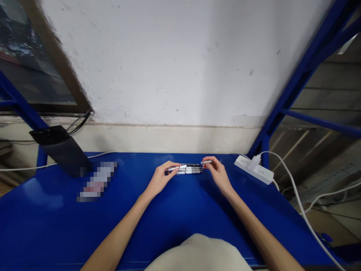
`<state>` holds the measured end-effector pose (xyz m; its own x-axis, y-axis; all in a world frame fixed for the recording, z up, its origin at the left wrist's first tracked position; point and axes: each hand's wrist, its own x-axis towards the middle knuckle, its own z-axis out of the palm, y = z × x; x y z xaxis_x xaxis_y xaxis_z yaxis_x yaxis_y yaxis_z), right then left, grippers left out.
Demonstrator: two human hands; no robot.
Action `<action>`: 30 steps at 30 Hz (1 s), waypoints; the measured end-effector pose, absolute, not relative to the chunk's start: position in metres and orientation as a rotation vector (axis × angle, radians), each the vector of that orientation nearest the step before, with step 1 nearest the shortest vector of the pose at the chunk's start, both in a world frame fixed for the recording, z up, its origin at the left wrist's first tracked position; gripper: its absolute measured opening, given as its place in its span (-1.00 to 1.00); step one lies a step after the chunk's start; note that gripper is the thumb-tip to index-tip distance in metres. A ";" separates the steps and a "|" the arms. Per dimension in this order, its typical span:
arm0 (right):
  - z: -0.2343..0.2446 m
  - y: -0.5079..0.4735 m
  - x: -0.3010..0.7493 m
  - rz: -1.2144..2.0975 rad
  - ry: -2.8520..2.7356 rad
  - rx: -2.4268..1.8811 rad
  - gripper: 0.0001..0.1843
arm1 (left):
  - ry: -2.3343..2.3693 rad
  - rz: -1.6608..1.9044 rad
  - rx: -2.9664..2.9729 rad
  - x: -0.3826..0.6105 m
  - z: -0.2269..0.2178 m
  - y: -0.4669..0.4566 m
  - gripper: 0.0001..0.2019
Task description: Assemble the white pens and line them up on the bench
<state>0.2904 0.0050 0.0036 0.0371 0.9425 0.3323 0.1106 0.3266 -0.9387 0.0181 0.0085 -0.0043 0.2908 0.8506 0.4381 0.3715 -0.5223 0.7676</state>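
Several black-and-white pens (pixel 189 170) lie side by side in a small row on the blue table (pixel 180 210). My left hand (pixel 161 177) rests at the row's left end, its fingers curled onto the nearest pen. At the right end my right hand (pixel 217 172) pinches a small pale cap-like piece (pixel 207 162) between thumb and fingers, just above the pens' tips.
A white power strip (pixel 254 169) with a plugged white cable (pixel 296 192) lies at the table's right rear. A black tilted device (pixel 60 148) and a blurred-out flat item (pixel 97 181) sit at the left. White wall behind, blue rack frame (pixel 299 75) on the right.
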 end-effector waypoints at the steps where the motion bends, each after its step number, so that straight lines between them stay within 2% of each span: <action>1: 0.005 0.004 0.289 0.871 -1.392 -1.047 -0.70 | 1.088 1.174 2.032 0.018 -0.004 0.008 -0.74; 14: 0.009 -0.004 0.282 0.908 -1.505 -1.026 -0.75 | 1.074 1.156 2.024 0.021 -0.002 0.006 -0.74; 24: 0.005 -0.013 0.268 1.005 -1.584 -0.999 -0.69 | 0.985 1.104 2.017 0.029 0.007 -0.005 -0.73; 30: 0.011 -0.016 0.273 0.973 -1.631 -1.147 -0.58 | 0.955 1.130 2.043 0.031 0.009 -0.008 -0.74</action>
